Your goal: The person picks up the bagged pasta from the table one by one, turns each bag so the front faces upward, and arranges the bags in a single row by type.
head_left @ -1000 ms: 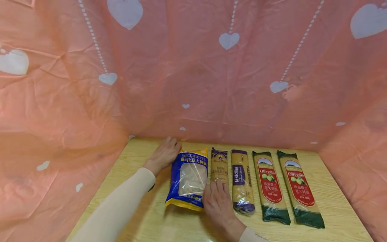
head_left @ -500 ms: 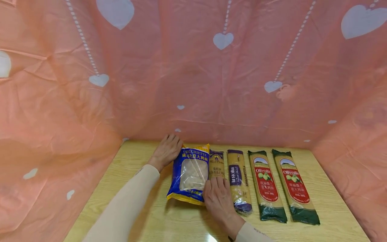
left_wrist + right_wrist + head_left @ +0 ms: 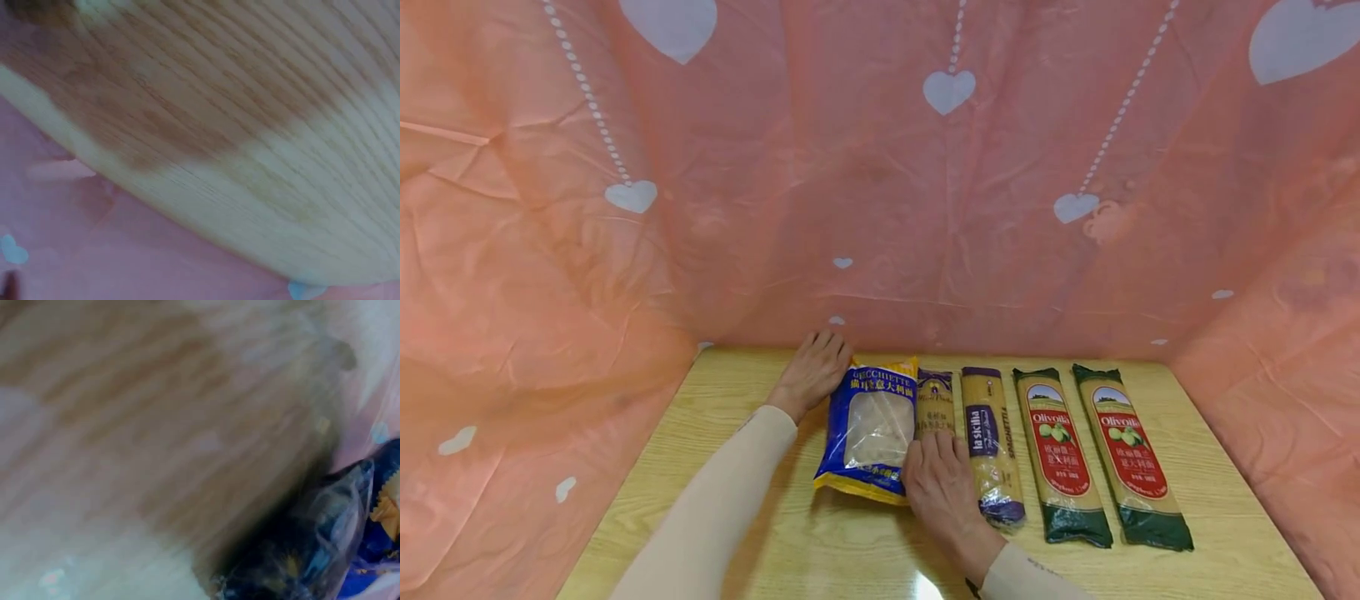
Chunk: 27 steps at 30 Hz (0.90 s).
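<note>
A blue and yellow bag of orecchiette pasta (image 3: 880,425) with a clear window lies slightly tilted on the table. My left hand (image 3: 814,372) grips its upper left corner, thumb and fingertips mostly hidden. At the lower right corner my right hand (image 3: 942,492) holds the bag, fingers curled. This hand also covers the lower part of a narrow spaghetti pack (image 3: 936,400) beside the bag. In the right wrist view, part of the blue bag (image 3: 369,575) shows at the lower right. The left wrist view catches only table and cloth.
Right of the hands lie a purple-labelled la sicilia spaghetti pack (image 3: 992,450) and two red and green Olivoila packs, one nearer (image 3: 1063,458) and one farther right (image 3: 1133,458). A pink cloth with white hearts (image 3: 880,208) rises behind the wooden table (image 3: 820,550).
The bag has shifted a little right and away with both hands, and its right edge now overlaps the narrow pack. The head view has turned slightly.
</note>
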Each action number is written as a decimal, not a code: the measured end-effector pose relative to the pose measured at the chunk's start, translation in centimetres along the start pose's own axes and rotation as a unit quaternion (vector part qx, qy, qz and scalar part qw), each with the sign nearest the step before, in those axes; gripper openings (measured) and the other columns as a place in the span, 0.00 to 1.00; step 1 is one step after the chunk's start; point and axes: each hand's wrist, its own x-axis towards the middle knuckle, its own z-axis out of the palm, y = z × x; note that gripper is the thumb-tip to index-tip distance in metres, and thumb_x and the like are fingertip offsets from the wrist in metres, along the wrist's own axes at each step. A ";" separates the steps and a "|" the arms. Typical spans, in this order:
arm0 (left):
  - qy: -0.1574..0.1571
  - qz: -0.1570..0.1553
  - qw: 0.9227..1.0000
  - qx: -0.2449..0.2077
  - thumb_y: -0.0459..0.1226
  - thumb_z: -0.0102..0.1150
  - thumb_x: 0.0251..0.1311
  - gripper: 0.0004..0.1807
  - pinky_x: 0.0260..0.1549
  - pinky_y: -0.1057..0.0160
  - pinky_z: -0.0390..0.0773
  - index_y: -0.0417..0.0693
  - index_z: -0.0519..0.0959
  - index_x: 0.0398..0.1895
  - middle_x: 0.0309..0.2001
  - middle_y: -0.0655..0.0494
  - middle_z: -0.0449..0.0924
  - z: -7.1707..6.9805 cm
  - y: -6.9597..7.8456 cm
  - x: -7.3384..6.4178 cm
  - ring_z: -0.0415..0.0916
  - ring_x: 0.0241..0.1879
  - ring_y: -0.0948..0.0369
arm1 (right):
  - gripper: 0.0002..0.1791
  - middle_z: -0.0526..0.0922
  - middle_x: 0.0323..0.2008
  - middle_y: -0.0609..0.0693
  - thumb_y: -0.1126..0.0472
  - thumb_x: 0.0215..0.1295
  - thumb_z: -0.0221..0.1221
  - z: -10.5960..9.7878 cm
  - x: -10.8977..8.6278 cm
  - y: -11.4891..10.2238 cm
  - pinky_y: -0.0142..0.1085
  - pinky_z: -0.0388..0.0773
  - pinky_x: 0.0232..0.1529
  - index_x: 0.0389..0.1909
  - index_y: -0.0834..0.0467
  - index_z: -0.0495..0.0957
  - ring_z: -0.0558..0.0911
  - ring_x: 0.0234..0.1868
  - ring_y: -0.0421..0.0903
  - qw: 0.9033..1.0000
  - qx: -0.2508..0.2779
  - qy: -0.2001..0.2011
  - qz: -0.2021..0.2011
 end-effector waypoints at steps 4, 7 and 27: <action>-0.060 -0.064 0.994 -0.066 0.30 0.46 0.76 0.11 0.50 0.44 0.77 0.35 0.78 0.51 0.45 0.41 0.76 -0.3 0.0 -0.8 0.72 0.49 0.44 | 0.20 0.62 0.25 0.52 0.55 0.78 0.47 0.0 -0.1 -0.5 0.42 0.63 0.33 0.24 0.57 0.60 0.68 0.31 0.53 1.000 0.005 -0.015 -0.021; -0.108 -0.099 0.985 -0.095 0.32 0.52 0.76 0.13 0.54 0.42 0.75 0.36 0.77 0.58 0.49 0.41 0.76 -0.7 -0.1 -1.4 0.70 0.53 0.44 | 0.23 0.64 0.28 0.51 0.44 0.76 0.53 -0.2 -0.4 -0.9 0.43 0.65 0.37 0.28 0.57 0.64 0.69 0.34 0.52 0.997 0.013 -0.069 -0.021; -0.290 -0.105 0.908 -0.285 0.67 0.50 0.72 0.54 0.76 0.29 0.50 0.43 0.48 0.86 0.85 0.35 0.41 -6.6 8.1 -7.5 0.38 0.84 0.36 | 0.43 0.59 0.82 0.55 0.32 0.81 0.42 -0.5 -0.8 -2.9 0.63 0.50 0.80 0.84 0.55 0.57 0.58 0.84 0.55 0.920 0.105 -0.374 0.046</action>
